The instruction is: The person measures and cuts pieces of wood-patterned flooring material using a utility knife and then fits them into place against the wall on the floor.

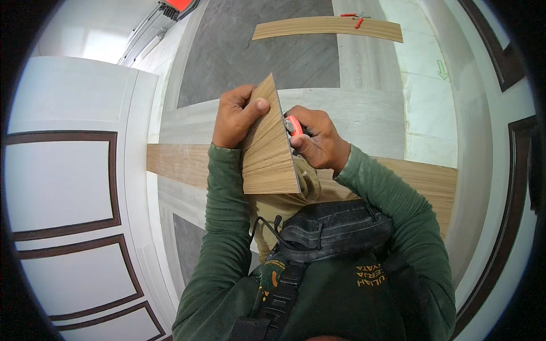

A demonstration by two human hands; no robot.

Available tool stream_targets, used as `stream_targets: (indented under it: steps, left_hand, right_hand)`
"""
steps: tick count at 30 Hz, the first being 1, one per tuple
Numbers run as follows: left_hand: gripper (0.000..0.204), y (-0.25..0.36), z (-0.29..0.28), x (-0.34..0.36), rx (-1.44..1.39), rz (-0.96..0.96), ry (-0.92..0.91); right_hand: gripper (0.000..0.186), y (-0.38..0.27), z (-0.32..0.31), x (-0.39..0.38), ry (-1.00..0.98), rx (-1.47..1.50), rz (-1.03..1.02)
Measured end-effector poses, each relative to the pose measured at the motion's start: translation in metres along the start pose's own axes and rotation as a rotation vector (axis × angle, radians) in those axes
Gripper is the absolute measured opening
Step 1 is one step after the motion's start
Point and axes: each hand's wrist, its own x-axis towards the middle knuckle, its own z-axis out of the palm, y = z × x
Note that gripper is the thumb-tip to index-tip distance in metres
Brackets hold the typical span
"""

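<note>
Grasping a flat, tan, wood-grained plank (267, 159): left hand (236, 118), at its left edge; right hand (319, 137) clasps a red-and-grey handheld tool (295, 125) at the opposite edge.

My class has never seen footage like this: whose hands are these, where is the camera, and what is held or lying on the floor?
These are a person's bare hands, not a machine's. The one picture looks down from a wide fisheye camera on that person's head, so straight edges bend. The left hand holds a wood-look board; the right hand holds a red tool at its edge. Farther off, a narrow strip lies on the floor, with a red-handled tool across its far edge.
</note>
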Motion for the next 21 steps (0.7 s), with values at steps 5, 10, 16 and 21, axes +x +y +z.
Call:
stream_targets:
  steps: [5,10,16,21]
  left_hand:
    - [0.039,-0.003,0.004,0.0,-0.037,-0.015,-0.016]
    - [0.04,-0.002,0.0,-0.001,0.004,-0.023,-0.031]
    - [0.041,-0.002,0.004,0.001,-0.002,-0.007,-0.055]
    - [0.041,-0.004,0.004,0.004,0.011,0.016,-0.067]
  right_hand:
    - [0.041,0.004,-0.002,-0.001,-0.016,0.042,0.006]
    - [0.041,0.005,-0.002,0.0,-0.025,-0.017,-0.086]
    - [0.042,0.01,-0.005,0.003,-0.021,-0.03,-0.084]
    - [0.041,0.013,-0.005,0.006,0.025,-0.073,-0.107]
